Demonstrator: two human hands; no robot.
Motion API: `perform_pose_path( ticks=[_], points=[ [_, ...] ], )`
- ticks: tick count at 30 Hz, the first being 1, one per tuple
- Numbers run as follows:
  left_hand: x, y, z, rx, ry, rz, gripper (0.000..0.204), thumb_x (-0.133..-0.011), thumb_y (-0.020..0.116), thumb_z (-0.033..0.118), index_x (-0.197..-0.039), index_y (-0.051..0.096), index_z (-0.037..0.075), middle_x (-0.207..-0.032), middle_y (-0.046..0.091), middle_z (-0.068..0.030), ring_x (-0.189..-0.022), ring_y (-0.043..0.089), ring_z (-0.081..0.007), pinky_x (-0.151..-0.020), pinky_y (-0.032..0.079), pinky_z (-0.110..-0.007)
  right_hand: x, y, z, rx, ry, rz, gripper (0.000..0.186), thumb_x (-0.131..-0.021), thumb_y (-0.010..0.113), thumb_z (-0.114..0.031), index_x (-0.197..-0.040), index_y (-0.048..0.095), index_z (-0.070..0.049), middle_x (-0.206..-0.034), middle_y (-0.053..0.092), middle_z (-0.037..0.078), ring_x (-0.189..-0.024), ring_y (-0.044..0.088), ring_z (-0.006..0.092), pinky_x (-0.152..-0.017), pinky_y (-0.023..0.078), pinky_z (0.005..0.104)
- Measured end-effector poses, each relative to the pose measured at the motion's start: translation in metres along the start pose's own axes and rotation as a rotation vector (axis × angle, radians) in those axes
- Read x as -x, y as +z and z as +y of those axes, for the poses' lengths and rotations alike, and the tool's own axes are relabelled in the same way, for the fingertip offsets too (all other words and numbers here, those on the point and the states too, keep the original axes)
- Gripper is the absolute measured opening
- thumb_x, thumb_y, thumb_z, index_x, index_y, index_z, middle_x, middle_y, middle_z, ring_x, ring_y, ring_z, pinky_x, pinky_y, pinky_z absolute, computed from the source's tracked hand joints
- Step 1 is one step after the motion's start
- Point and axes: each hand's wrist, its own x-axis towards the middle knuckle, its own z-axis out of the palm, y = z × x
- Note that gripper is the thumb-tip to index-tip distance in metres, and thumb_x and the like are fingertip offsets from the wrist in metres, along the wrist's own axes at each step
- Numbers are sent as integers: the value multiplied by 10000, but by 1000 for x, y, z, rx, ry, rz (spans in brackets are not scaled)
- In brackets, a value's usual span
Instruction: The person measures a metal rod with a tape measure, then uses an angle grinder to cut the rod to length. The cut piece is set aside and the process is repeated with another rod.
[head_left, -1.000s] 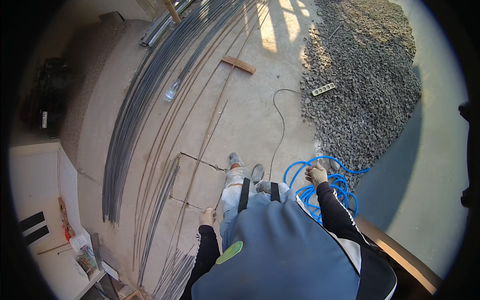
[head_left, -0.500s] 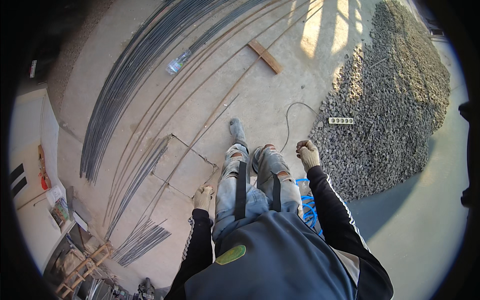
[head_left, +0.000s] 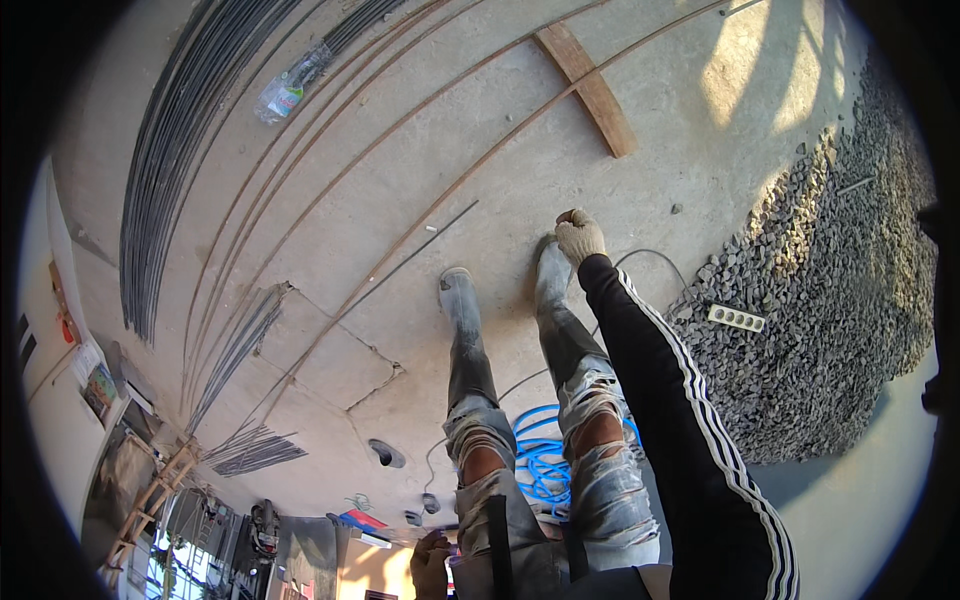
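Note:
Bare concrete floor lies under my boots (head_left: 460, 295), and I wear torn jeans. My right hand (head_left: 580, 236), in a pale knitted glove, is raised in front of me with its fingers curled into a fist; nothing shows in it. Below it is my right boot. Low at the bottom edge, beside my left thigh, hangs my left hand (head_left: 430, 567), dim and partly cut off. Its fingers look curled, with no object visible in them. The nearest long rod (head_left: 450, 190) runs diagonally across the floor ahead of my left boot.
Bundled steel bars (head_left: 165, 150) lie at left, near a plastic bottle (head_left: 283, 95). A wooden plank (head_left: 590, 90) sits under a rod ahead. Gravel (head_left: 800, 350) is heaped at right, with a socket strip (head_left: 736, 318) on it. A blue hose (head_left: 540, 465) coils behind my legs.
My legs have stepped forward and the plank and bottle now appear larger. My right hand has swung forward and inward; my left has swung back toward the bottom edge.

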Motion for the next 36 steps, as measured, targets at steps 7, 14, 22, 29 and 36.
perform_pose_path(
  ticks=[7,14,22,29,36],
  points=[
    [12,-21,-79,-59,-249,19,385,-897,627,52,-1267,635,-55,-1021,708,-102,-894,663,-160,-811,532,-279,-103,64,43,-355,65,-196,193,-910,574,-111,-1070,643,-29,-852,664,57,-745,634,164,-665,507,305],
    [0,-28,-2,-214,-143,-48,409,-902,621,70,-1297,617,-34,-1033,710,-87,-909,658,-147,-827,537,-279,88,-72,76,441,20,-40,206,-855,556,-111,-1022,666,-63,-957,715,238,-946,696,415,-821,539,442],
    [-22,-69,149,-635,385,-473,379,-1053,421,84,-1391,569,0,-1185,692,-89,-1016,660,-143,-922,515,-284,532,-252,146,622,534,40,73,-910,597,-114,-949,645,-75,-834,686,98,-855,670,213,-806,501,342],
    [-33,-122,261,-1170,393,-686,438,-952,608,303,-1294,655,35,-1039,721,-48,-945,660,-143,-805,511,-287,843,-113,132,94,844,448,139,-828,589,-122,-953,628,-76,-924,700,208,-933,685,378,-813,520,439],
    [-78,-100,376,-1277,595,-455,87,-848,643,178,-888,606,110,-774,629,-33,-614,607,-177,-504,453,-311,951,241,114,-890,1027,792,138,-827,620,-138,-948,635,-74,-767,671,112,-712,652,270,-656,509,414]
  ],
)
